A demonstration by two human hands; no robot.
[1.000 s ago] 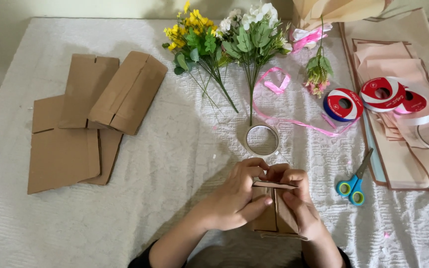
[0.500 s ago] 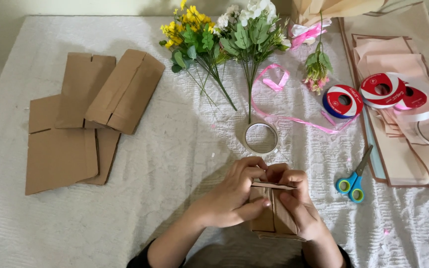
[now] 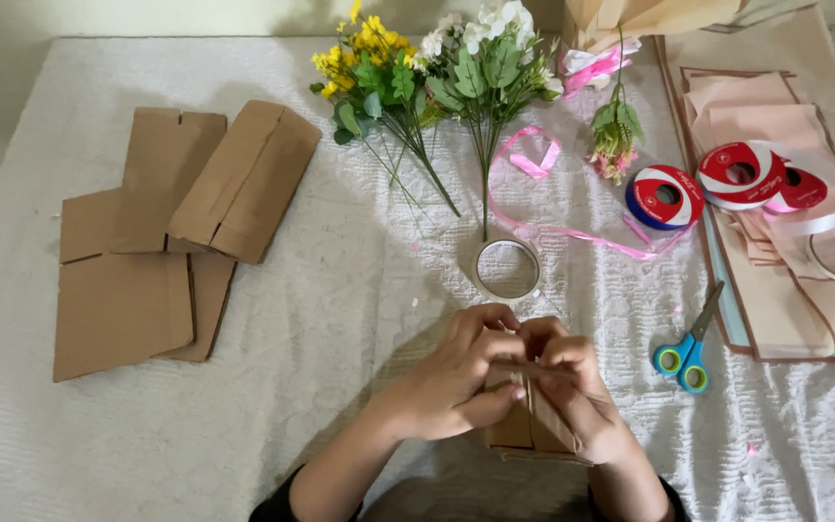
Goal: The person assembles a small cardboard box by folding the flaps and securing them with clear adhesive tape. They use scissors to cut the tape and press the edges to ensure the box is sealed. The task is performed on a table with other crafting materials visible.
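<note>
Near the table's front edge, my left hand (image 3: 456, 377) and my right hand (image 3: 577, 391) both grip a small brown cardboard box (image 3: 524, 425). The fingers of both hands pinch its upper flap together. Most of the box is hidden under the hands. A clear tape roll (image 3: 506, 269) lies just beyond my fingers.
Flat brown cardboard pieces (image 3: 161, 237) lie stacked at the left. Yellow and white artificial flowers (image 3: 437, 68) and a pink ribbon (image 3: 533, 164) lie at the back. Ribbon spools (image 3: 667, 196) and pink paper sheets (image 3: 775, 135) sit right. Blue-handled scissors (image 3: 688, 348) lie near my right hand.
My fingers have shifted slightly on the box flap; the hands and the box stay in the same place.
</note>
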